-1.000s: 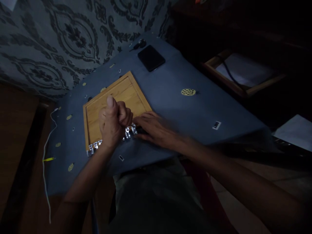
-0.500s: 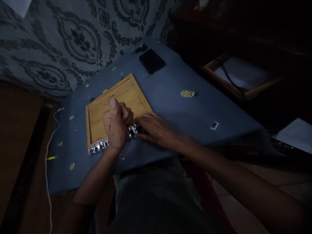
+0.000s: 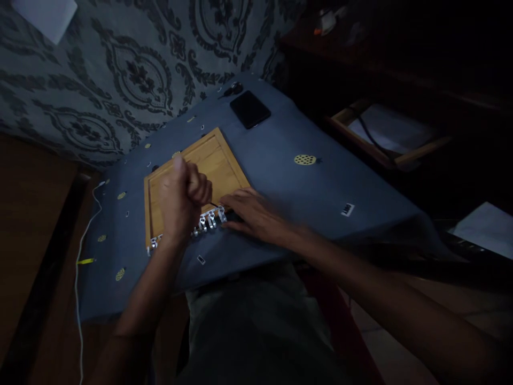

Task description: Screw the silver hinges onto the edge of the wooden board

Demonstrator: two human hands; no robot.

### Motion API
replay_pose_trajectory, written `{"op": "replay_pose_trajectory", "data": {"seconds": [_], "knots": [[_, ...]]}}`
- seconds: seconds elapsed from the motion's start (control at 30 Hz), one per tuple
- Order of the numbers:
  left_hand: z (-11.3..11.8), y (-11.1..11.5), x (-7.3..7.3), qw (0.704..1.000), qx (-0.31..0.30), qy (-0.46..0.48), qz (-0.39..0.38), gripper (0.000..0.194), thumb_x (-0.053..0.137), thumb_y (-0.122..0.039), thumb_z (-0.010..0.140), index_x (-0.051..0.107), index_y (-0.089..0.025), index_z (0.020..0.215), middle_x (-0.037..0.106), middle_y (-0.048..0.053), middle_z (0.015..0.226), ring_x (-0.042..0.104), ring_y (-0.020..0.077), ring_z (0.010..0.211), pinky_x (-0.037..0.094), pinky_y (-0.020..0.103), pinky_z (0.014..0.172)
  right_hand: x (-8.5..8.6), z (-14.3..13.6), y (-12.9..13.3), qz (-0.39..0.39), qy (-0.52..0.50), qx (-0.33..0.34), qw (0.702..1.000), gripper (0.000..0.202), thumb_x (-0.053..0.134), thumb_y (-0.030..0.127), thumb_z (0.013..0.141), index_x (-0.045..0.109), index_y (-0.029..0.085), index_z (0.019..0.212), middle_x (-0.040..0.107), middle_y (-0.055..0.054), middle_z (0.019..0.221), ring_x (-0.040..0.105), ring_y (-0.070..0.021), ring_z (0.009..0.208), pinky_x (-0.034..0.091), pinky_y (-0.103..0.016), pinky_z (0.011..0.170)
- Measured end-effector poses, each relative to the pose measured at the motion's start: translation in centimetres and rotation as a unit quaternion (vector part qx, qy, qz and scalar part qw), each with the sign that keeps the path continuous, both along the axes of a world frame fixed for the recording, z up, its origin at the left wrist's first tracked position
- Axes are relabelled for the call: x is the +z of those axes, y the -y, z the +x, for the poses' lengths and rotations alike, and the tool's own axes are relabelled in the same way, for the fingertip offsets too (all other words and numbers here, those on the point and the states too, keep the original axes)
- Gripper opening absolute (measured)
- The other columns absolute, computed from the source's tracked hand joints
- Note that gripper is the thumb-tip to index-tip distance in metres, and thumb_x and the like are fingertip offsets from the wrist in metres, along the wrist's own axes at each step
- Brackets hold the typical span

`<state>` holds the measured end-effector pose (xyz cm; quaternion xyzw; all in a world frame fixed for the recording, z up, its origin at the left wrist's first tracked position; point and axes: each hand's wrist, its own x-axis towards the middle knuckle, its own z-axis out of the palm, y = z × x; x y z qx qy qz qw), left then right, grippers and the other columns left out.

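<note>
A framed wooden panel [image 3: 192, 160] lies on the blue cloth, with several shiny metal hinge-like pieces [image 3: 211, 219] in a row along its near edge. My left hand [image 3: 182, 200] is closed in a fist above the panel, thumb up. From it a thin dark shaft, like a screwdriver's [image 3: 214, 204], points right to the last metal piece; the handle is hidden in the fist. My right hand [image 3: 254, 214] grips the panel's near right corner, fingertips close to the shaft's tip and thumb below the edge. The left forearm covers part of the metal row.
A black tablet-like slab [image 3: 250, 109] and a small dark object [image 3: 233, 89] lie toward the back of the table. A white cable [image 3: 78, 289] hangs down at the left. To the right are an open wooden drawer [image 3: 422, 148] and white paper [image 3: 487, 227].
My left fist has shifted slightly left and tilted, so the thin shaft and more of the right-hand metal pieces show. My right hand stays at the corner. The view has moved a little.
</note>
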<state>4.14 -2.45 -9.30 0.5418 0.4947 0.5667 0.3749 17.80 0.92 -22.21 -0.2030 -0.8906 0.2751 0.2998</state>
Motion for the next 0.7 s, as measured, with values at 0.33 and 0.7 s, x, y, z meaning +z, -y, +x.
{"op": "replay_pose_trajectory", "data": {"seconds": [0.33,0.7], "knots": [[-1.0,1.4,1.5,0.999,0.007,0.017,0.033,0.082,0.062,-0.076,0.099,0.02,-0.021,0.053,0.01,-0.007,0.047,0.012,0.0058,0.038,0.018,0.028,0.04,-0.5,0.1,0.1,-0.007,-0.024,-0.002,1.0,0.036,0.078,0.034,0.101,0.062,0.023,0.131,0.076,-0.011,0.12,0.068,-0.0309,0.116,0.049,-0.049,0.108],[-0.5,0.5,-0.3,0.997,0.005,0.069,0.02,0.085,0.07,-0.077,0.092,0.022,-0.02,0.05,0.012,-0.009,0.045,0.012,0.004,0.036,0.016,0.023,0.039,0.3,0.2,0.1,-0.008,0.005,0.001,1.0,0.033,0.079,0.031,0.1,0.064,0.018,0.126,0.075,-0.012,0.115,0.068,-0.0301,0.112,0.049,-0.046,0.106]]}}
